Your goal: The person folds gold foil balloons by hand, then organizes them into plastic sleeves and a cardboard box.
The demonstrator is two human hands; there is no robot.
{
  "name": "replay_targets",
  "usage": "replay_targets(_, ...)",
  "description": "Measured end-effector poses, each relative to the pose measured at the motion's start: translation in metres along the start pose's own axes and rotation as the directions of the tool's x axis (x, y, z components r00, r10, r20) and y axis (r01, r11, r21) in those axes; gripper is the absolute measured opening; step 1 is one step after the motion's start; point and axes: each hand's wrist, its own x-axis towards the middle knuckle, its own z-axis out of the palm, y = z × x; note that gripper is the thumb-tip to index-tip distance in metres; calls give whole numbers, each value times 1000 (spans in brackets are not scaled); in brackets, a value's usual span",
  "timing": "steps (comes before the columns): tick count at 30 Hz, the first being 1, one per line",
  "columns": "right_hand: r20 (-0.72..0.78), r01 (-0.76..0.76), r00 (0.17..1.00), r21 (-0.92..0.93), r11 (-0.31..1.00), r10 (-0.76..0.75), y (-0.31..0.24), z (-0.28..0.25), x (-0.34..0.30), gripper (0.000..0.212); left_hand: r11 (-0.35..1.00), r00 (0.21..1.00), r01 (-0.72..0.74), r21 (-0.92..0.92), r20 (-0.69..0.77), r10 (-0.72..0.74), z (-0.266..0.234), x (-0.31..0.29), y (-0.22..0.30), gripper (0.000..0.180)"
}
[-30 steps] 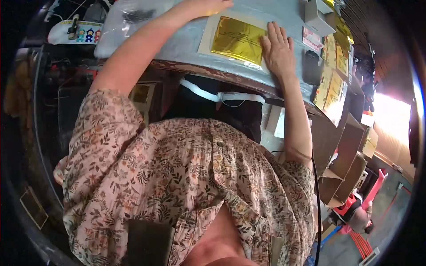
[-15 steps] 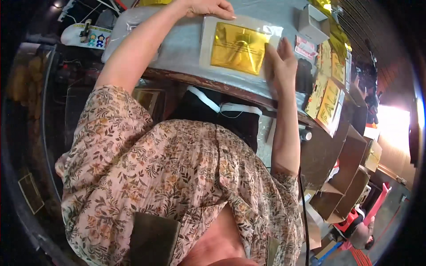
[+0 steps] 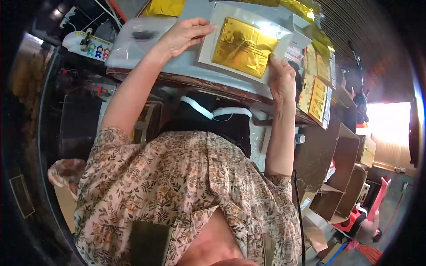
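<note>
A gold foil sheet (image 3: 245, 46) on a pale backing (image 3: 207, 54), over a grey counter (image 3: 179, 66); 2 hands grip the backing, left hand (image 3: 186, 37) fingers closed on its left edge, right hand (image 3: 282, 79) fingers pinching its right.

Grey-blue plastic-covered tabletop (image 3: 183, 66): pale flat sheet (image 3: 207, 56) near front edge, right of middle. Rectangular gold foil piece (image 3: 246, 46) on the sheet, within its margins. Left hand (image 3: 184, 37) at sheet's left edge; right hand (image 3: 282, 77) by foil's near right corner. Front left corner: clear plastic bag (image 3: 135, 42); second, yellow-gold foil piece (image 3: 165, 7) behind it. Right side: white open box (image 3: 301, 32), farther back than right hand; flat yellow-and-white packets (image 3: 317, 99) along right edge, reaching front right corner. Beyond left edge: white figure-printed board (image 3: 86, 45). Off front right corner: open brown cardboard box (image 3: 344, 173).
</note>
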Motion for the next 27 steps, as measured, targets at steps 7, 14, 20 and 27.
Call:
replay_targets(7,18,26,999,42,999,-27,5,22,-30,24,995,994,-78,-56,-79,73,-1,-50,-2,23)
replay_targets(14,69,28,997,-56,998,-24,18,42,-59,36,990,989,-97,-103,-123,84,-17,-99,-18,30)
replay_targets(20,126,-9,991,-192,981,34,24,52,-71,31,983,973,-145,116,-163,163,-44,-101,19,40)
replay_targets(27,198,-27,975,-365,931,105,38,66,-83,28,631,969,-245,736,194,151,6,-107,95,31)
